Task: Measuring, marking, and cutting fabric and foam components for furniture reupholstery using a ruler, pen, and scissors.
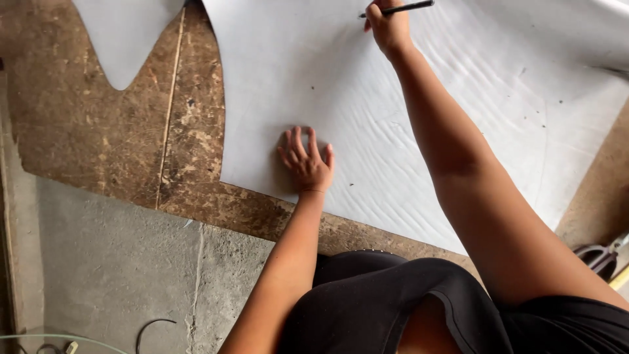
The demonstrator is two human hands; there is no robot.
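Head view: thin dark pen (400, 8) at top centre, long axis near horizontal, free end pointing right and slightly up. Right hand (388, 27) pinches its left end, fingers closed round it; the shaft sticks out right of them. Left hand (306, 164) mid-frame, fingers spread flat on smooth pale grey sheet (367, 111), faintly ridged, over rough worn brown board (98, 131).

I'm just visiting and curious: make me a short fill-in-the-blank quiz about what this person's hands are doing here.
1. The right hand holds a thin dark ____.
2. The left hand lies ____ on the white sheet, fingers spread.
3. The sheet lies on a worn ____ board.
4. At the right edge lies a pair of ____.

Missing words: pen; flat; brown; scissors.
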